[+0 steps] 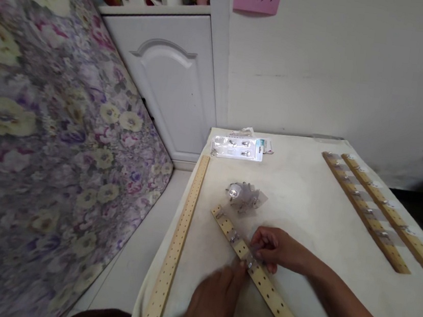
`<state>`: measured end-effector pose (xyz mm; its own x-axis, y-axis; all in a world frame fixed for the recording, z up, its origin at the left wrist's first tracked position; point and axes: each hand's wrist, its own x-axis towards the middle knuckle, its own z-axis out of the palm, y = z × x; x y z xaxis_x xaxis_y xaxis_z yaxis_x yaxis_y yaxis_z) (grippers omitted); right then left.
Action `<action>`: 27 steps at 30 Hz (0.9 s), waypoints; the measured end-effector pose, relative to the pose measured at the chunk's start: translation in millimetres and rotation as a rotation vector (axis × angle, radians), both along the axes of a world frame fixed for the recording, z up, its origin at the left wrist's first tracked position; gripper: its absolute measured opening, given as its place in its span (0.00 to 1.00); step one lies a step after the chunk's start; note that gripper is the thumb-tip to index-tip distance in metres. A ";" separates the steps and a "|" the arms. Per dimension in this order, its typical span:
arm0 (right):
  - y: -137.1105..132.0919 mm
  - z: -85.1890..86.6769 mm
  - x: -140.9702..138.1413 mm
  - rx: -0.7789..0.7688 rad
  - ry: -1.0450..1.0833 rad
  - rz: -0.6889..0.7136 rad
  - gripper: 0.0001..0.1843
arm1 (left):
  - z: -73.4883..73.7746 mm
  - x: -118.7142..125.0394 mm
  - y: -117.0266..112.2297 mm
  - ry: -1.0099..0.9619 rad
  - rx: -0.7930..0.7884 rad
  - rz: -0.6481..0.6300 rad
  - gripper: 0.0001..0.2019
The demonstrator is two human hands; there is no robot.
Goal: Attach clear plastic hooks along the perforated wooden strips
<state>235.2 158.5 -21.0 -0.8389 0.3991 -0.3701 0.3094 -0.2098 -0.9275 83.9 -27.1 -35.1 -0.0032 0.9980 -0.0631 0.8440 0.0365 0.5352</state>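
Observation:
A perforated wooden strip (275, 300) lies slantwise on the white table (306, 201). Small clear hooks sit on its upper part. My right hand (275, 249) rests on the strip, fingers curled and pinched on a small clear hook (251, 260). My left hand (213, 302) is next to it from below, with its fingertips pressed against the strip at the same spot; what it holds, if anything, is hidden. A loose pile of clear hooks (244, 196) lies just beyond the strip.
A second perforated strip (177, 247) lies along the table's left edge. Two strips fitted with hooks (376, 215) lie at the right. A packet of hooks (238, 148) sits at the far edge. A flowered mattress (46, 123) and a white cabinet (171, 76) stand to the left.

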 end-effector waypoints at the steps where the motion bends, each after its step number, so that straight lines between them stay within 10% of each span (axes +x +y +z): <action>1: 0.0 -0.2 -0.2 -0.001 -0.003 -0.001 0.07 | 0.1 -0.2 0.0 0.043 -0.021 -0.016 0.28; 27: 4.8 -4.9 15.2 0.001 0.000 -0.047 0.15 | 32.1 -7.0 7.5 0.061 -0.162 -0.116 0.28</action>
